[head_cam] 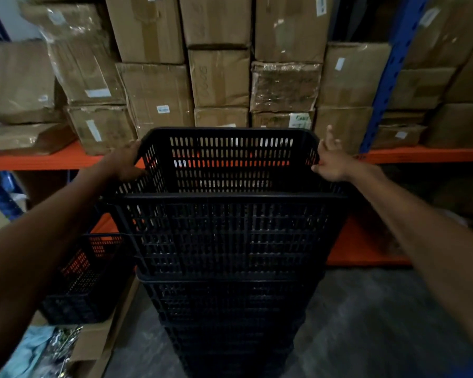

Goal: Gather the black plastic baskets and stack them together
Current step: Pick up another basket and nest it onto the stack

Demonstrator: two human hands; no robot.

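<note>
A tall stack of black slotted plastic baskets rises from the floor in front of me. The top basket sits nested in the stack. My left hand grips its left rim, fingers wrapped over the edge. At the right rim my right hand pinches the edge between thumb and lower fingers, with other fingers lifted and spread. One more black basket rests apart at the lower left, on a cardboard box.
Behind the stack, cardboard boxes fill an orange shelf. A blue rack upright stands at the right. Grey floor lies right of the stack. A flat carton and loose bags crowd the lower left.
</note>
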